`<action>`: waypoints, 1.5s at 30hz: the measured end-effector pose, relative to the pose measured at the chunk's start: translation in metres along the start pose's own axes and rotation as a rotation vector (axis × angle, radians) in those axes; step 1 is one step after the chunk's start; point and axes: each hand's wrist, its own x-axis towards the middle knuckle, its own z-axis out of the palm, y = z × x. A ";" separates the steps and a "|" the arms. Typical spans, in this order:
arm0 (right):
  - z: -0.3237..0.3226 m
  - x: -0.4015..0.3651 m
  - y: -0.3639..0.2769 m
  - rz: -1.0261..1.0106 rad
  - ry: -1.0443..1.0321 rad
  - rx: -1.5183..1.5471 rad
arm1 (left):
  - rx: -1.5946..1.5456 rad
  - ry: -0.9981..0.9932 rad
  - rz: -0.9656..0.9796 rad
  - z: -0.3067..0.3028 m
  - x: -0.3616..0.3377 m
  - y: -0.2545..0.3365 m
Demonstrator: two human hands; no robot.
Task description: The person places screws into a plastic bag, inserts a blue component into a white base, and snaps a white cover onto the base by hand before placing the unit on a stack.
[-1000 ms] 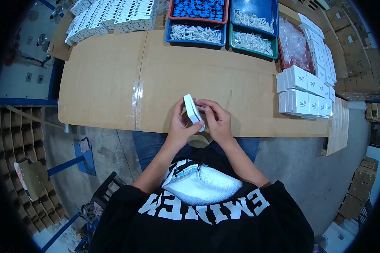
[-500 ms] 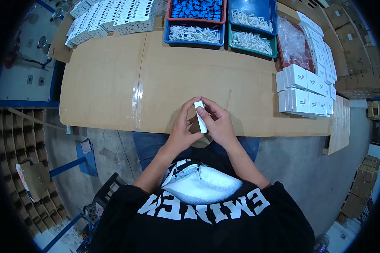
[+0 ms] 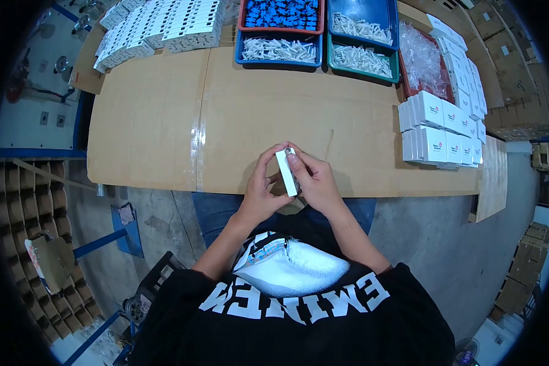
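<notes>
A small white box (image 3: 286, 173) is held between both hands, close over the front edge of the cardboard-covered table (image 3: 146, 134). My left hand (image 3: 265, 186) is closed around its left side, fingertips at the top end and thumb near the bottom end. My right hand (image 3: 316, 179) grips it from the right, with the thumb lying along its upper right edge. A darker gap shows along that edge beside the thumb. The far side of the box is hidden by the fingers.
Stacked white boxes (image 3: 442, 131) stand at the right, more white boxes (image 3: 192, 27) at the back left. Along the back are a red tray (image 3: 242, 21) of blue pieces, a blue tray (image 3: 240, 53) and a green tray (image 3: 372, 77) of white pieces, and clear plastic bags (image 3: 422, 61).
The white box has turned slightly in my hands, and a darker gap now shows along its right edge. Both hands stay in nearly the same place.
</notes>
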 end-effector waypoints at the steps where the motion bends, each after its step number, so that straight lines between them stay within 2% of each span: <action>1: 0.000 0.000 -0.001 -0.009 0.002 0.007 | 0.017 0.000 0.007 0.000 0.000 0.001; 11: -0.005 0.003 0.010 -0.031 -0.009 0.108 | 0.059 -0.022 -0.006 -0.004 0.004 -0.002; 13: -0.003 0.003 0.018 -0.075 0.019 0.077 | 0.311 -0.038 0.239 -0.005 0.008 0.005; 14: -0.003 0.003 0.019 -0.119 0.049 0.045 | 0.310 -0.038 0.240 -0.004 0.008 0.004; 17: -0.006 0.005 0.017 -0.187 -0.023 0.114 | 0.176 -0.032 0.161 0.000 0.003 0.001; 19: -0.007 0.007 0.018 -0.180 -0.061 0.137 | 0.022 -0.046 0.058 0.003 0.001 0.003; 21: -0.007 0.007 0.017 -0.175 -0.103 0.161 | -0.054 -0.034 0.041 0.004 0.001 -0.001; 23: -0.010 0.006 0.016 -0.021 -0.220 0.262 | -0.129 -0.017 0.025 0.001 0.002 -0.008; 26: -0.007 0.008 0.020 -0.138 -0.186 0.275 | -0.063 -0.027 -0.033 -0.002 0.003 -0.012; 30: -0.012 0.009 0.013 -0.084 -0.093 0.171 | -0.028 0.105 0.028 0.005 0.002 0.009; 32: -0.014 0.008 0.005 0.209 -0.107 0.184 | -0.026 0.144 0.061 0.005 0.004 0.011; 33: -0.013 0.007 -0.002 0.209 -0.107 0.184 | 0.006 0.109 0.078 0.004 0.005 0.009; 35: -0.010 0.004 -0.014 0.342 -0.111 0.068 | 0.036 0.071 0.096 0.002 0.004 0.001; 40: -0.011 0.005 0.000 0.291 -0.123 0.088 | 0.009 0.017 -0.038 0.001 0.001 -0.007; 45: -0.003 0.005 0.009 0.166 -0.109 0.091 | -0.019 0.029 -0.034 0.002 0.000 -0.018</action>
